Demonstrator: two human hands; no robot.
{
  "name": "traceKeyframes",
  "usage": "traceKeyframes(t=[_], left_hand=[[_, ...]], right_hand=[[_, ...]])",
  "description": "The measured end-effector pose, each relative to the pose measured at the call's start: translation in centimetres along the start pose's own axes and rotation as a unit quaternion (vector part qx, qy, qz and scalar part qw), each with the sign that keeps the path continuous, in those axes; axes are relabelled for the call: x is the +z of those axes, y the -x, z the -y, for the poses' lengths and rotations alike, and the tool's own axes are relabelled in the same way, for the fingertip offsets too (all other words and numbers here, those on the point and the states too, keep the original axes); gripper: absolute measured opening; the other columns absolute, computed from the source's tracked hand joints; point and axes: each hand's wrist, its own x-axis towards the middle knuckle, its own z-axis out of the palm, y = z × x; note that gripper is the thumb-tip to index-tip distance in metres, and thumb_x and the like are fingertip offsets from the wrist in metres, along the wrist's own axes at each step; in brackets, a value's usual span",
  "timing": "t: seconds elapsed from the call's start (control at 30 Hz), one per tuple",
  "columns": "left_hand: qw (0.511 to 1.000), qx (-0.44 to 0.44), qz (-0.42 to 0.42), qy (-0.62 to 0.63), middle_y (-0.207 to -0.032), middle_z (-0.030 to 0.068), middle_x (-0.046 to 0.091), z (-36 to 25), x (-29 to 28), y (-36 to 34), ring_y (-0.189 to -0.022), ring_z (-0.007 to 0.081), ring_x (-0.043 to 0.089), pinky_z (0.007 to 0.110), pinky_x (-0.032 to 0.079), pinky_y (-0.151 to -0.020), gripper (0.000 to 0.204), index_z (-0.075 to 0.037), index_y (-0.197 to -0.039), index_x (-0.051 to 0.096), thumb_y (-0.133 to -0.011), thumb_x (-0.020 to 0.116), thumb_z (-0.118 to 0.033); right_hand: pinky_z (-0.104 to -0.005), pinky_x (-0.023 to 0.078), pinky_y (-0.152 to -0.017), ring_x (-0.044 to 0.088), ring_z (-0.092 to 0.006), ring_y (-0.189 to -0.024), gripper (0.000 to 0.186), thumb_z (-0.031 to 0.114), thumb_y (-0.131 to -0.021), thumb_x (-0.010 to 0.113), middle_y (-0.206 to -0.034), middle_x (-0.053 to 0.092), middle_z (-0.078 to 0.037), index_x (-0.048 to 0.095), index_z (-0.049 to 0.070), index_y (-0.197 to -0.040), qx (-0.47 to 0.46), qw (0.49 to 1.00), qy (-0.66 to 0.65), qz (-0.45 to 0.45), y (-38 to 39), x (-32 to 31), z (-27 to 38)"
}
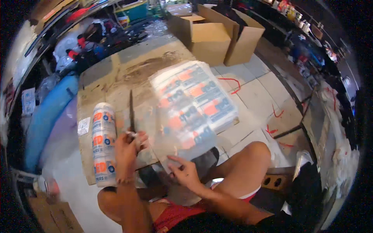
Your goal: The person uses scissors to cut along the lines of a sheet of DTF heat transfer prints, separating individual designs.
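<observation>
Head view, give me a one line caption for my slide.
Left hand gripping a long dark tool beside a stack of printed sheets on a worn brown board, right hand nearby.

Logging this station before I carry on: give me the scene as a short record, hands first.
Left hand: closed around a long dark tool, tip pointing away from the person
Right hand: at near edge of brown board; grip unclear
Board, left side: three white printed cylinders in a line
Board, right side: stack of printed sheets
Beyond stack: open cardboard box
</observation>
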Motion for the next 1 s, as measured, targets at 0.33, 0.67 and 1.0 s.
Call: traceKeyframes(t=[0.33, 0.67, 1.0], left_hand=[[0.985, 0.11, -0.063, -0.114, -0.105, 0.0131, 0.064, -3.4, -5.2, 8.0, -0.086, 0.0169, 0.064, 0.025, 0.053, -0.066, 0.066, 0.0, -0.142, 0.036, -0.082, 0.063, 0.008], [0.904, 0.265, -0.134, -0.307, -0.116, 0.0138, 0.059, -2.3, -10.9, 8.0, -0.099, 0.0219, 0.06, 0.033, 0.051, -0.085, 0.075, 0.001, -0.144, 0.033, -0.076, 0.063, -0.002], [0.769, 0.158, -0.21, -0.582, -0.103, 0.0257, 0.064, -3.7, -8.7, 6.3, -0.093, 0.0424, 0.063, 0.048, 0.049, -0.078, 0.084, -0.005, -0.143, 0.034, -0.067, 0.067, -0.005]], right_hand=[[-0.0239, 0.052, -0.057, 0.061, -0.0116, -0.062, 0.033, 0.008, -0.087, 0.065, -0.084, 0.066, -0.006, 0.063, -0.001, -0.119, -0.08, 0.982, -0.126, -0.116, -8.7, -8.9, 1.5], [-0.0313, 0.054, -0.051, 0.064, -0.019, -0.058, 0.091, 0.04, -0.085, 0.071, -0.081, 0.064, -0.016, 0.017, 0.003, -0.149, 0.068, 0.993, -0.012, 0.091, -6.7, -9.6, 6.0], [-0.0384, 0.051, -0.084, 0.066, -0.0292, -0.097, 0.075, 0.045, -0.082, 0.07, -0.105, 0.066, -0.024, 0.045, 0.0, -0.137, -0.065, 0.984, 0.093, 0.14, -3.9, 7.5, 1.9]])
